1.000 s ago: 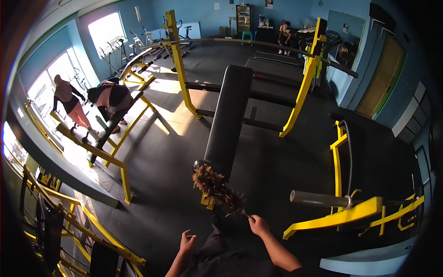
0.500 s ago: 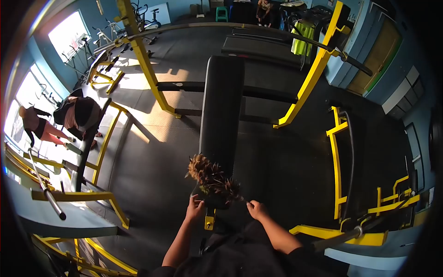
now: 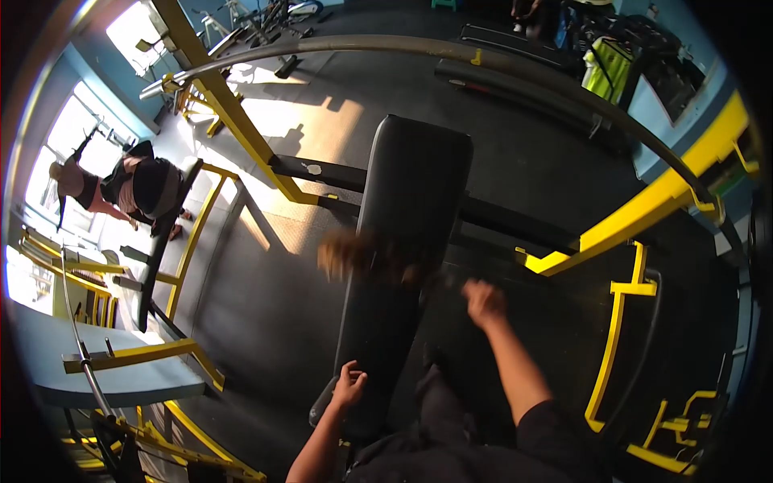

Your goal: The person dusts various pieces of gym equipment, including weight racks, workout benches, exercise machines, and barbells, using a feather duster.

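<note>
A long black padded bench (image 3: 411, 201) runs away from me under a curved steel barbell (image 3: 451, 55) on yellow uprights (image 3: 233, 121). My right hand (image 3: 483, 301) is closed around the handle of a brown feather duster (image 3: 362, 258), whose blurred feathers lie across the middle of the bench pad. My left hand (image 3: 350, 385) rests on the near end of the bench, fingers curled on its edge.
Yellow rack frames stand at right (image 3: 628, 322) and at lower left (image 3: 161, 354). Two people (image 3: 121, 187) are by the bright windows at left. Dark rubber floor (image 3: 266, 290) surrounds the bench. A grey ledge (image 3: 105, 378) lies at lower left.
I have moved closer over the bench. My right hand has swung the duster forward from the near end to the middle of the pad; my left hand has settled on the bench's near end.
</note>
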Demonstrator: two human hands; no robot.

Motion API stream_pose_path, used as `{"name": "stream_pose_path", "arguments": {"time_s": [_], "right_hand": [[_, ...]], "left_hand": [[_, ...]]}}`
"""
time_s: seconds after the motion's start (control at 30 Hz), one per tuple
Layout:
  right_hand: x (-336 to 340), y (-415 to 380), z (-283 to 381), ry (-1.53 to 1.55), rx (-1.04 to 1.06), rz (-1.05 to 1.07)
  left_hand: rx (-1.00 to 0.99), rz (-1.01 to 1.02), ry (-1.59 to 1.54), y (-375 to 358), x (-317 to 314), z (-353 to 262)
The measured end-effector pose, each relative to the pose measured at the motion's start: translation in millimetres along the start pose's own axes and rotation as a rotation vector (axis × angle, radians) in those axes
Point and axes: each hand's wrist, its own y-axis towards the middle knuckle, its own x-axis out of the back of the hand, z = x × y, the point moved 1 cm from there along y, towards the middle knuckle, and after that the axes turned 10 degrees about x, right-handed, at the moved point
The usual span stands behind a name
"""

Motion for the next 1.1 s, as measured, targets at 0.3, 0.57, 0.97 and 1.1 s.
{"name": "stream_pose_path", "arguments": {"time_s": [0.3, 0.57, 0.97, 1.1], "right_hand": [[74, 146, -63, 0.289, -0.204, -0.38], [-123, -90, 50, 0.44, -0.019, 0.309], [-45, -69, 61, 0.147, 0.128, 0.494], [-67, -120, 97, 0.331, 0.157, 0.788]], "left_hand": [[-0.036, -0.097, -0.042, 22, -12, -93], [0.171, -0.31, -0.232, -8, -28, 11], [0.279, -0.516, 0.072, -76, -17, 99], [0.285, -0.828, -0.009, -70, -23, 104]]}}
